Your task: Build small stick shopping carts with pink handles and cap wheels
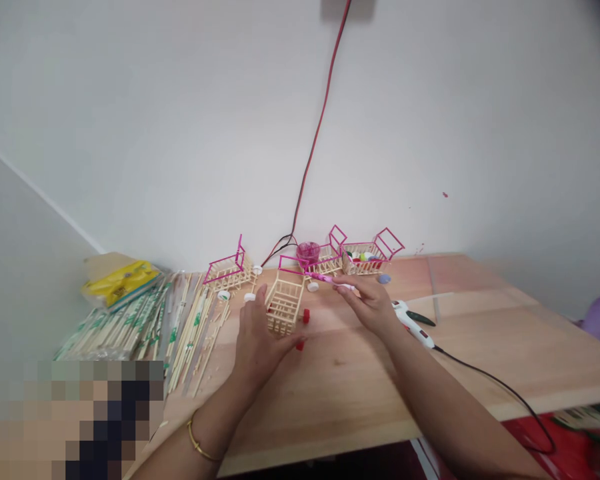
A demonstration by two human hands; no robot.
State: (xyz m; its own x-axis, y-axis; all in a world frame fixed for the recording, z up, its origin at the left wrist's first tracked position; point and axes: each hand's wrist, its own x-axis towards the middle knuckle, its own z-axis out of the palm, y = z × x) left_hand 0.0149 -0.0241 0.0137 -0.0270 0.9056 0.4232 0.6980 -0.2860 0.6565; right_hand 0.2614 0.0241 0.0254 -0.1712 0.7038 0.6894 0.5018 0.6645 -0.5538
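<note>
My left hand (260,343) is wrapped around the lower body of a small cart built of wooden sticks (286,297), with red caps for wheels. The cart is tilted, and its handle frame is painted magenta. In my right hand (370,300) is a paintbrush (325,279), gripped between thumb and fingers. Its magenta-stained tip touches or nearly touches the cart's handle. Just behind stands a clear cup with magenta paint (309,253). My left palm hides part of the cart.
Other stick carts stand along the wall: one at left (227,270), one at right (365,257) holding colourful items. Wrapped chopsticks (125,333) and loose sticks (193,340) cover the left side. A hot glue gun (413,323) with a black cord lies right. A pixelated area fills the lower left.
</note>
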